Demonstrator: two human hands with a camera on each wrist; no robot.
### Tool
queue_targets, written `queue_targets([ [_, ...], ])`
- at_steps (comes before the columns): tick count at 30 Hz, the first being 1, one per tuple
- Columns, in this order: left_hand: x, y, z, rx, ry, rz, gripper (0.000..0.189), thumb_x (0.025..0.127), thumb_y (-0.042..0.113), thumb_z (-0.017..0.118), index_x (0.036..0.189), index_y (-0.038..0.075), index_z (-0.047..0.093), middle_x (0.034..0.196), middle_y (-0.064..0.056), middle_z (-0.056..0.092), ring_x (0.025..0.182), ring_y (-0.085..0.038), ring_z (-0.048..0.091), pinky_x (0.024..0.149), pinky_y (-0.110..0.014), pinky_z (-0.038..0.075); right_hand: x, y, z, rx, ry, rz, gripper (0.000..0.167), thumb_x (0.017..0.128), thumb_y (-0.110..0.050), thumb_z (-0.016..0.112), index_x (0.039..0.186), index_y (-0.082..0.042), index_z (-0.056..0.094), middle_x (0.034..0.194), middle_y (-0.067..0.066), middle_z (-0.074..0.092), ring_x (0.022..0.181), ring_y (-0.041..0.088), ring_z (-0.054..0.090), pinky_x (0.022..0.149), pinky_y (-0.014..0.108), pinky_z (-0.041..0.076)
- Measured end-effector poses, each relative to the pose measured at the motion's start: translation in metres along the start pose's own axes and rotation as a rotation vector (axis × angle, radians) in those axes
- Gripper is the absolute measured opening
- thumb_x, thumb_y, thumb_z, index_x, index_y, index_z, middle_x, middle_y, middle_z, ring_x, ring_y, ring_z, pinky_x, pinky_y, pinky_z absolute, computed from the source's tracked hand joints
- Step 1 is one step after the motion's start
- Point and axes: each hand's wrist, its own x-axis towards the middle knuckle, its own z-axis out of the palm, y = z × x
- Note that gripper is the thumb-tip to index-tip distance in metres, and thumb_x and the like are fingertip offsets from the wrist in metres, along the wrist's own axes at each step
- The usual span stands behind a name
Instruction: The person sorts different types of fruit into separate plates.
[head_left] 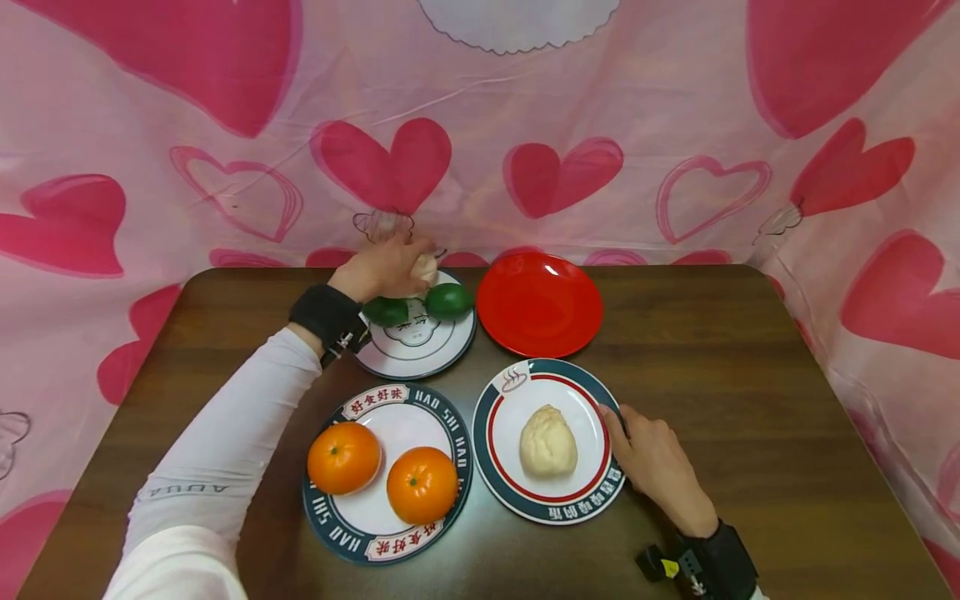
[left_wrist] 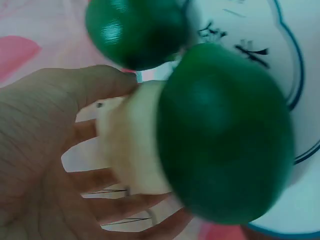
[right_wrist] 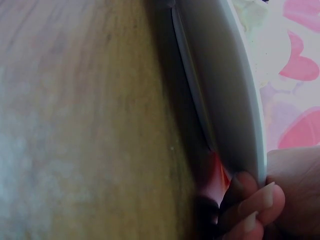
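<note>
At the far-left plate (head_left: 408,364), my left hand (head_left: 386,268) holds a pale, bun-like lump (left_wrist: 140,135) between thumb and fingers. Two smooth green oval fruits, one on the right (head_left: 448,302) and one on the left (head_left: 386,312), lie on that plate; in the left wrist view the nearer fruit (left_wrist: 225,135) partly covers the lump. My right hand (head_left: 656,458) pinches the right rim of a blue-rimmed plate (head_left: 501,492), its fingertips (right_wrist: 252,222) curled under the edge. A cream-coloured bun (head_left: 548,442) sits in the middle of this plate.
Two oranges, one left (head_left: 344,457) and one right (head_left: 422,486), rest on a patterned plate (head_left: 333,529) at the front left. Behind the bun's plate is a red plate (head_left: 540,305). A heart-printed cloth (head_left: 480,100) hangs along the back edge of the wooden table (head_left: 750,400).
</note>
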Motion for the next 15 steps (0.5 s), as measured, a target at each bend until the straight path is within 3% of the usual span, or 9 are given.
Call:
queue_targets([
  [10,0.006,-0.011,0.024,-0.013,0.039,-0.025,0.062,0.088,0.035,0.074,0.137,0.013,0.043,0.132,-0.021,0.049,0.117,-0.037,0.051,0.092,-0.056,0.055,0.000,-0.001,0.000,0.008,-0.026,0.018,0.043,0.106,-0.041,0.050,0.111,0.000,0.063,0.072,0.004,0.058,0.070,0.017,0.058,0.060,0.029,0.045],
  [15,0.005,-0.011,0.029,-0.002,0.065,0.019,0.069,0.088,0.031,0.075,0.145,0.012,0.040,0.140,-0.024,0.044,0.123,-0.040,0.048,0.096,-0.059,0.054,-0.001,-0.002,-0.001,0.004,-0.036,0.020,0.045,0.106,-0.043,0.049,0.111,0.000,0.062,0.072,0.004,0.057,0.071,0.017,0.058,0.060,0.029,0.045],
])
